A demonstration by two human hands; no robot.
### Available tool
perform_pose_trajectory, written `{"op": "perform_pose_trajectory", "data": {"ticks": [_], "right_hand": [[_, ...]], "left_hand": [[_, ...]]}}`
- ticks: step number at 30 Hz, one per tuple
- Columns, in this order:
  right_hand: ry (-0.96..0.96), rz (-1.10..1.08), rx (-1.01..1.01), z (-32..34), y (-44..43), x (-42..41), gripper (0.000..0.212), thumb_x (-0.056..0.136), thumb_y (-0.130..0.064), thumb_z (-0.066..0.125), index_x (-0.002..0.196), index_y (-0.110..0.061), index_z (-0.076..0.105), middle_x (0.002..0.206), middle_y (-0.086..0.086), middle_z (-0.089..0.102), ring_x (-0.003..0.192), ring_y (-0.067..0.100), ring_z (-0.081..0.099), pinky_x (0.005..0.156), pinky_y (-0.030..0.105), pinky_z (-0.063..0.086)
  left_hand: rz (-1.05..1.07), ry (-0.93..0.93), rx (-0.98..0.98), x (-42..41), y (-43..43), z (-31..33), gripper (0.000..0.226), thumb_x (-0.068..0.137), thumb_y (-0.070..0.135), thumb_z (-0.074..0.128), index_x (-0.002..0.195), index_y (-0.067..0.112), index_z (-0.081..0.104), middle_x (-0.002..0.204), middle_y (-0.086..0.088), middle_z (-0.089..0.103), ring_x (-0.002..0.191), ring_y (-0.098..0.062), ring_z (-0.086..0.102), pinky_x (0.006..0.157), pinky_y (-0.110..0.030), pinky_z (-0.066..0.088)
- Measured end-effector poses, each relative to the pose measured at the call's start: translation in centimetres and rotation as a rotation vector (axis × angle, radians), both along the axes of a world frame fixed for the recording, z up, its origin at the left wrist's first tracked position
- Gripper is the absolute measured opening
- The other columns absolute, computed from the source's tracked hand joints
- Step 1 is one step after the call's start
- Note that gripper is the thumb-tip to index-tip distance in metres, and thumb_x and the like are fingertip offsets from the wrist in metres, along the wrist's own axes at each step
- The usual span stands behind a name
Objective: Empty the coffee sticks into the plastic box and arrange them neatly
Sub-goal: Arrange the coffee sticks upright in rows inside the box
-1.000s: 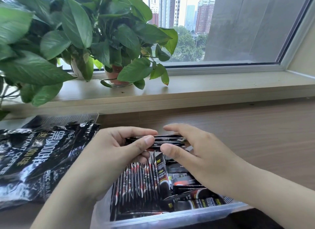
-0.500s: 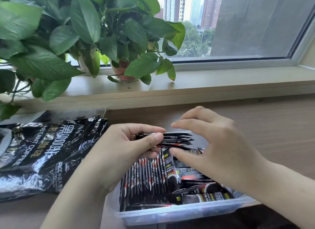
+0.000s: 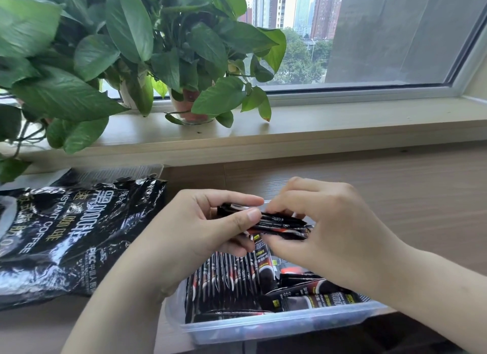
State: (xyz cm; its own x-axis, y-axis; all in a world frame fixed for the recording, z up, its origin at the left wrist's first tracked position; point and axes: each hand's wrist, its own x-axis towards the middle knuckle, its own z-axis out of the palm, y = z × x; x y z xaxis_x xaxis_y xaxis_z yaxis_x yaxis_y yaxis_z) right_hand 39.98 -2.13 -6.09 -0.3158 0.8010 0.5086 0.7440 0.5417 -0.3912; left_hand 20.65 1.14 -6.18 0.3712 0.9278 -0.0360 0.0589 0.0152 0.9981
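A small bundle of black coffee sticks [image 3: 282,225] is held level above the clear plastic box [image 3: 263,327]. My left hand [image 3: 195,232] pinches the bundle's left end between thumb and fingers. My right hand [image 3: 329,230] closes on its right end, fingertips on top and thumb below. Inside the box, a row of sticks [image 3: 224,280] stands on edge at the left. Several loose sticks [image 3: 313,293] lie jumbled at the right. The black instant coffee bag [image 3: 68,237] lies flat on the table to the left.
Potted plants [image 3: 189,106] with broad green leaves stand on the wooden windowsill [image 3: 342,121] behind the work area. The wooden table [image 3: 395,190] stretches to the right. A clear lid [image 3: 126,170] lies behind the bag.
My right hand has come down from a loose hover onto the bundle's right end and now grips it. The view has shifted slightly, so the hands and box sit further right.
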Motion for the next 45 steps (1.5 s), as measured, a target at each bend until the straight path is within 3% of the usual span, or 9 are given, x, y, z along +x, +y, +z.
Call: {"op": "perform_pose_trajectory", "data": {"ticks": [5,8,10,13,16,23,31,38,45], "right_hand": [[0.010,-0.042,0.001,0.2,-0.4,0.7,0.016,0.069,-0.023,0.076,0.084,-0.020,0.079,0.076,-0.014,0.065,0.066,0.006,0.059,0.065,0.017,0.047],[0.011,-0.133,-0.041,0.8,-0.8,1.8,0.014,0.066,-0.029,0.079,0.080,-0.026,0.079,0.072,-0.018,0.065,0.067,0.001,0.060,0.064,0.008,0.044],[0.027,-0.195,-0.106,1.3,-1.1,2.8,0.013,0.065,-0.026,0.084,0.075,-0.028,0.078,0.067,-0.016,0.066,0.065,-0.002,0.061,0.062,0.005,0.041],[0.041,-0.287,-0.220,1.9,-1.4,3.7,0.012,0.062,-0.023,0.084,0.069,-0.029,0.076,0.060,-0.015,0.068,0.060,-0.005,0.062,0.058,0.005,0.042],[0.036,-0.353,-0.356,2.1,-1.4,3.8,0.007,0.065,-0.028,0.083,0.067,-0.029,0.076,0.057,-0.021,0.069,0.053,-0.004,0.062,0.053,0.008,0.045],[0.014,-0.442,-0.481,1.5,-0.8,3.5,0.011,0.065,-0.033,0.082,0.065,-0.025,0.075,0.058,-0.010,0.071,0.055,0.008,0.068,0.052,0.028,0.056],[-0.107,-0.467,-0.468,1.4,-0.4,3.0,0.013,0.067,-0.038,0.078,0.068,-0.025,0.075,0.061,-0.005,0.070,0.062,0.008,0.066,0.060,0.032,0.059],[-0.155,-0.473,-0.474,1.1,-0.4,3.0,0.019,0.067,-0.039,0.075,0.070,-0.020,0.075,0.065,0.000,0.072,0.067,0.014,0.068,0.062,0.036,0.060],[-0.184,-0.470,-0.513,1.8,-0.6,2.5,0.020,0.067,-0.038,0.074,0.070,-0.018,0.075,0.066,0.001,0.073,0.064,0.015,0.067,0.058,0.033,0.059]], "left_hand": [[0.158,0.107,0.090,-0.1,-0.1,0.4,0.039,0.071,0.043,0.071,0.104,0.023,0.077,0.084,0.000,0.080,0.073,-0.022,0.077,0.064,-0.027,0.063],[0.467,0.287,0.438,-1.8,0.7,0.1,0.024,0.082,0.057,0.074,0.092,0.035,0.077,0.080,0.012,0.078,0.075,-0.021,0.074,0.075,-0.043,0.063],[0.528,0.322,0.629,-2.6,0.9,0.2,0.008,0.086,0.039,0.070,0.086,0.036,0.077,0.077,0.009,0.076,0.068,-0.024,0.070,0.068,-0.036,0.061],[0.214,0.481,0.875,-2.6,0.5,0.7,0.022,0.086,0.015,0.062,0.080,0.029,0.078,0.081,0.012,0.073,0.070,-0.008,0.064,0.062,-0.011,0.047],[-0.308,0.730,1.039,-1.9,1.0,0.6,0.034,0.081,0.013,0.051,0.094,0.021,0.080,0.101,0.014,0.072,0.096,-0.004,0.062,0.080,-0.024,0.051],[-0.691,1.008,1.087,-0.6,2.8,-1.7,0.061,0.069,0.025,0.041,0.121,0.033,0.072,0.130,0.020,0.067,0.108,-0.005,0.051,0.084,-0.037,0.053],[-0.702,1.143,1.087,-0.6,2.2,-1.4,0.054,0.073,0.034,0.041,0.117,0.041,0.071,0.112,0.012,0.061,0.105,-0.015,0.052,0.088,-0.040,0.047],[-0.685,1.130,0.928,-2.2,2.0,-1.5,0.056,0.074,0.042,0.040,0.123,0.046,0.065,0.140,0.025,0.054,0.120,0.000,0.037,0.105,-0.031,0.024],[-0.660,1.137,0.843,-1.6,1.6,-1.2,0.055,0.077,0.051,0.031,0.121,0.046,0.064,0.131,0.029,0.053,0.118,0.001,0.037,0.105,-0.033,0.025]]}}
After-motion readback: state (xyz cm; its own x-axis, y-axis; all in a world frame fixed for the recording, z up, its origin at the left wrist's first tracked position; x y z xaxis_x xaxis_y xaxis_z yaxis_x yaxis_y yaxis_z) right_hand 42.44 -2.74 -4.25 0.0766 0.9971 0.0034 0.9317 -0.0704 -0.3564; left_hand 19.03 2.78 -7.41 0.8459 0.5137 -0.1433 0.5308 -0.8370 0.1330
